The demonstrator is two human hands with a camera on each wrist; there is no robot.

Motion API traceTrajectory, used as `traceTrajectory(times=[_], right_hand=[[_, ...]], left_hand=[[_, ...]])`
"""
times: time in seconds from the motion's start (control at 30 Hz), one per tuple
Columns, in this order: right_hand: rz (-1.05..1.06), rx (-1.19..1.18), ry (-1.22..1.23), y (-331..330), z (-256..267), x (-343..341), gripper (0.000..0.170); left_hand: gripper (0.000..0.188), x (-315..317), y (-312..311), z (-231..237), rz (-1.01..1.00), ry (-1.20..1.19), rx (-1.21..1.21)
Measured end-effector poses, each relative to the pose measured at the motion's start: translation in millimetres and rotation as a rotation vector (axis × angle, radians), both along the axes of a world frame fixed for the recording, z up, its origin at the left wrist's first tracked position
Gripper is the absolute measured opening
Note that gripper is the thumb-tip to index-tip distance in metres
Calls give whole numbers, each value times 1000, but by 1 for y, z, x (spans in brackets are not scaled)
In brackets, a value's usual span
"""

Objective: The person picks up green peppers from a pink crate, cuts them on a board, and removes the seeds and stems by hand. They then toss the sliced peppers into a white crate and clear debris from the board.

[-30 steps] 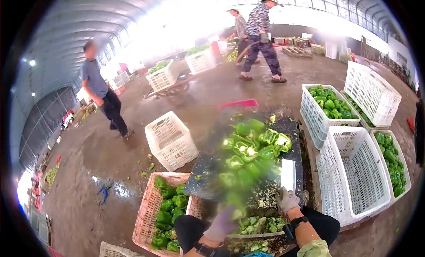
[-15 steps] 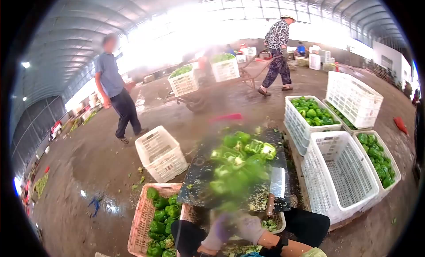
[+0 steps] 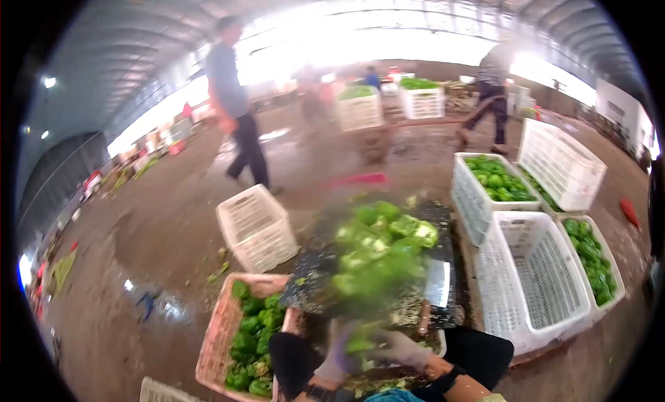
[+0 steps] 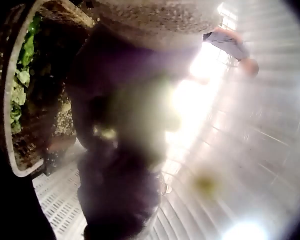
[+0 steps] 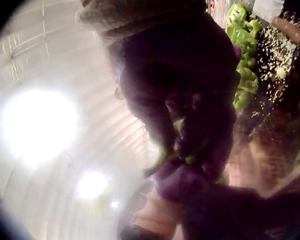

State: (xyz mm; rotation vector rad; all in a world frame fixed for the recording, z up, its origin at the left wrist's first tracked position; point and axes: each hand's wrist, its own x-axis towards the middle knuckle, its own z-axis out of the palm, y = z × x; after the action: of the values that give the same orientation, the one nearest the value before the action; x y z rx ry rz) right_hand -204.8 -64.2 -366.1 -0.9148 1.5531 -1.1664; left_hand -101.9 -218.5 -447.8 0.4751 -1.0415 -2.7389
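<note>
Both gloved hands meet low in the head view, at the near edge of the dark board [image 3: 305, 287]. My left hand [image 3: 337, 359] grips a green pepper [image 3: 361, 341], blurred by motion. From the other side my right hand [image 3: 402, 349] pinches the same pepper. In the right wrist view the fingers of my right hand [image 5: 182, 80] curl over green flesh [image 5: 162, 161], against my left hand [image 5: 190, 192]. Cut green peppers [image 3: 381, 253] are heaped on the board. A wide-bladed knife [image 3: 437, 284] lies to their right, its handle towards me.
Whole peppers fill a pink crate [image 3: 222, 333] at the left. Beyond it is an empty white crate [image 3: 256, 229]. Another empty crate [image 3: 495, 291] and pepper-filled crates [image 3: 474, 194] stand at the right. One person [image 3: 232, 90] walks behind; another [image 3: 493, 83] is with a cart.
My right hand has left the knife, now lying on the board, and joined my left hand at the pepper. The people and the cart with crates have moved right in the view.
</note>
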Motion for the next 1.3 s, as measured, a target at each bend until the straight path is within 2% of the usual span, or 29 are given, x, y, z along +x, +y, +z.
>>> traceTrajectory(times=[0.03, 0.07, 0.1, 0.13, 0.17, 0.23, 0.27, 0.37, 0.5, 0.57, 0.63, 0.67, 0.7, 0.73, 0.77, 0.83, 0.9, 1.03, 1.13, 1.17, 1.27, 1.3], right_hand=[[21, 46, 25, 0, 7, -2, 54], [6, -85, -31, -1, -3, -3, 58], [31, -106, -110, -3, 6, 3, 59], [44, -124, -184, -3, 17, 5, 60], [38, -169, -169, -4, 4, 3, 59], [11, -257, -139, -2, -33, -2, 56], [-36, -276, -112, -2, -34, 2, 54], [-175, -276, -41, -3, -33, 11, 48], [-252, -141, -61, -3, -26, 12, 48], [-281, -156, -126, -7, -26, 15, 49], [-271, -101, -151, -5, -33, 11, 51], [-226, -212, -148, -6, -26, 12, 55], [-167, -245, -1, -5, -31, 4, 60], [-147, -106, -1, -5, -39, -4, 64], [-204, -181, -150, -7, -21, 5, 61], [-209, -314, -474, -8, -12, 7, 54], [-188, -121, -533, -3, 5, 8, 50], [-183, -204, -570, -10, 12, 13, 49], [-231, -284, -426, -10, -10, 18, 51], [-231, -307, -369, -10, -13, 19, 50], [-429, -232, -232, -10, -36, 19, 44], [-436, -248, -240, -11, -39, 17, 41]], left_hand=[[45, 5, 3, 15, -10, -25, -31], [48, 11, 12, 31, 15, 22, -362], [51, 17, 21, 46, 81, 42, -690], [51, 18, 24, 55, 120, 67, -847], [50, 20, 26, 62, 131, 82, -850], [49, 18, 27, 77, 109, 70, -538], [48, 16, 35, 113, 75, -34, 136], [46, 4, 24, 68, -69, 74, 118], [49, -5, 23, 52, -2, 42, 119], [53, 6, 29, 98, 39, -79, 76], [53, 12, 32, 101, 19, -80, 115], [53, 11, 33, 96, 5, -78, 154], [53, 12, 31, 99, -16, -89, 199], [50, 7, 26, 86, -16, -42, 244], [47, 1, 23, 62, -23, 39, 311], [43, -7, 14, 46, -41, 120, 416], [44, -10, 8, 44, -59, 84, 407], [43, -13, 15, 37, 11, 51, 333], [42, -3, 24, 57, 54, 29, 148], [33, -7, 21, 52, 25, 0, 293], [21, -24, 21, 12, 48, 63, 407], [14, -20, 27, 30, 124, 15, 405]])
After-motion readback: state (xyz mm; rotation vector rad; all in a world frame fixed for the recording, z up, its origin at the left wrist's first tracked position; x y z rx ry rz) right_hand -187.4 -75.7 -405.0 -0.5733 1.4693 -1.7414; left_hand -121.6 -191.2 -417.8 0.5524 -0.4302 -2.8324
